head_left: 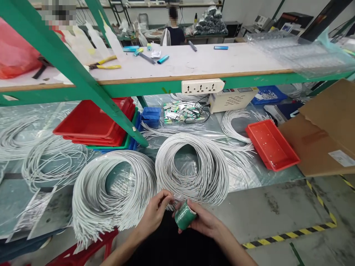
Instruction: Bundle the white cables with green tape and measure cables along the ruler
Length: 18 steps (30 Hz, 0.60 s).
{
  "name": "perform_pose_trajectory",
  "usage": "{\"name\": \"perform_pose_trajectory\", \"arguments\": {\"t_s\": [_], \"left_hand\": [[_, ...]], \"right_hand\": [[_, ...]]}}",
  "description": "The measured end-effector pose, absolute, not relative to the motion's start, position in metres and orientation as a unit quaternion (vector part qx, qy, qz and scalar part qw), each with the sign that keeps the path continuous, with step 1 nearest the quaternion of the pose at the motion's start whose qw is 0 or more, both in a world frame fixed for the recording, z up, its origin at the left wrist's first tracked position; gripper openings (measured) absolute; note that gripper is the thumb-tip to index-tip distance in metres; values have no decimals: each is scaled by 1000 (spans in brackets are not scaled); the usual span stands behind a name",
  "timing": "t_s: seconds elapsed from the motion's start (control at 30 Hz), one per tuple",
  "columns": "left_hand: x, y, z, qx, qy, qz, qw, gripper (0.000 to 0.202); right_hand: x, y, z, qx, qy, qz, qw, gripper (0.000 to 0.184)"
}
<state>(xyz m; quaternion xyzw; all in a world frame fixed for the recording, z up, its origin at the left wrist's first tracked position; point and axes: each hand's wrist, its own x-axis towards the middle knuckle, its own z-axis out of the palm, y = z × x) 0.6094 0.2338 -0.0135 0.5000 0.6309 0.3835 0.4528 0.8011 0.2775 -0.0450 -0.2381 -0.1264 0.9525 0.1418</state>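
Observation:
My right hand (203, 221) is wrapped round a small green roll of tape or film (185, 215), held low at the bench's near edge. My left hand (154, 215) is beside it, fingers pinched together near the roll's left end; what they pinch is too small to make out. Just beyond both hands lies a round coil of white cables (191, 168) on the plastic-covered bench. A second, larger coil of white cables (111, 188) lies to its left, with its cut ends hanging over the bench edge.
Stacked red trays (94, 122) sit at left under a green slanted frame post (83, 74). A single red tray (270, 144) and a cardboard box (324, 136) are at right. Looser white cable loops (41, 155) lie far left. A shelf overhead carries a power strip (202, 86). A person sits far behind.

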Motion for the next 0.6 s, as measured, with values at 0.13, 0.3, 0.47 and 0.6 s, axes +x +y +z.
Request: {"name": "perform_pose_trajectory", "arguments": {"t_s": [0.13,0.3,0.47,0.6], "left_hand": [[612,237,-11,437,596,380,556,31],[612,239,-19,398,605,352,593,30],[610,267,-39,360,626,364,589,31],[589,317,-50,434,675,366,471,31]], "right_hand": [[808,278,-53,-252,-92,954,132,62],[807,278,-51,-267,-75,952,127,56],[794,297,-62,-281,-23,950,135,44],[766,340,-86,-317,8,931,182,38]]}}
